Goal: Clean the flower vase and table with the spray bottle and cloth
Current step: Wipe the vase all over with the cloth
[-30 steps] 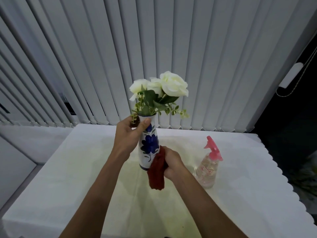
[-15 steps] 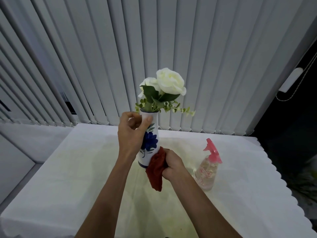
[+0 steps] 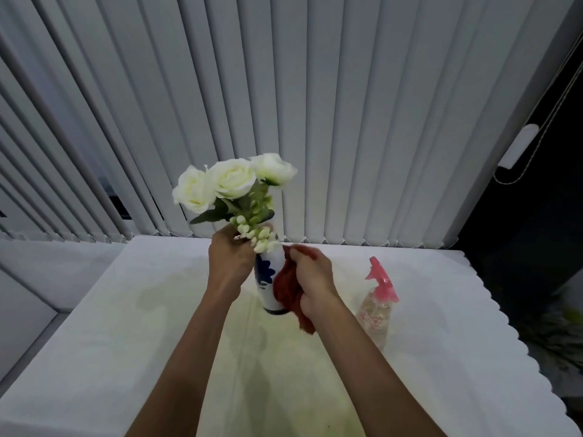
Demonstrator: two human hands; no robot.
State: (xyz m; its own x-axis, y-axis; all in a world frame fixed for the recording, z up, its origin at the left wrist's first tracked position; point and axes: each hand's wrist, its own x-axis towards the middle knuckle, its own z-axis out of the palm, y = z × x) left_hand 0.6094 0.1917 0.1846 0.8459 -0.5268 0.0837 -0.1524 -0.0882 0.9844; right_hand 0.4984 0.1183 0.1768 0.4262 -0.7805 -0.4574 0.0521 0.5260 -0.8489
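Vase [image 3: 267,274] newly atilt behind left hand [image 3: 228,260]

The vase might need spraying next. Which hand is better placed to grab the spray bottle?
Likely right. The right hand is nearest the spray bottle, standing on that side, though it grips the cloth. The left hand holds the vase by its neck.

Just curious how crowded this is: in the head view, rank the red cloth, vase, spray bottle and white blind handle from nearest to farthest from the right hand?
1. red cloth: gripped in the right hand.
2. vase: just left, against the cloth.
3. spray bottle: standing on the table, off to the right.
4. white blind handle: far upper right, beside the blinds.
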